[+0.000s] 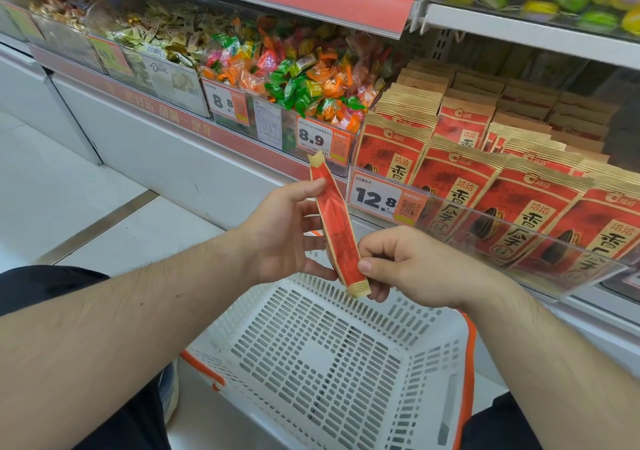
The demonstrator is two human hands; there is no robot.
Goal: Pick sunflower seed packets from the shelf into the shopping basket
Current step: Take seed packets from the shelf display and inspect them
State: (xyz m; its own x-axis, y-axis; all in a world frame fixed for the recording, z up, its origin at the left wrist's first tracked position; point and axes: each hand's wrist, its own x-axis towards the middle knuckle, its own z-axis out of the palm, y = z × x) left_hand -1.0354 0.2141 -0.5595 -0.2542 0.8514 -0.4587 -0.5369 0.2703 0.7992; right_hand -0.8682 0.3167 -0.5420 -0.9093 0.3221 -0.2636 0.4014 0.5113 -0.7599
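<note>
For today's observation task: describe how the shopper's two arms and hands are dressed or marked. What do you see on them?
Both forearms are bare to past the elbow, with no sleeves in view. The left hand and right hand wear no gloves, and no rings, watch or bracelets show. Fingernails are short and unpainted. Fine hair shows along both forearms. No markings are visible.

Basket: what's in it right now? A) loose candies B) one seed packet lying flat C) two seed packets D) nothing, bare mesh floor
D: the white shopping basket shows only its bare slotted floor, while the one seed packet off the shelf is above it, held edge-on between the left hand and the right hand.
</note>
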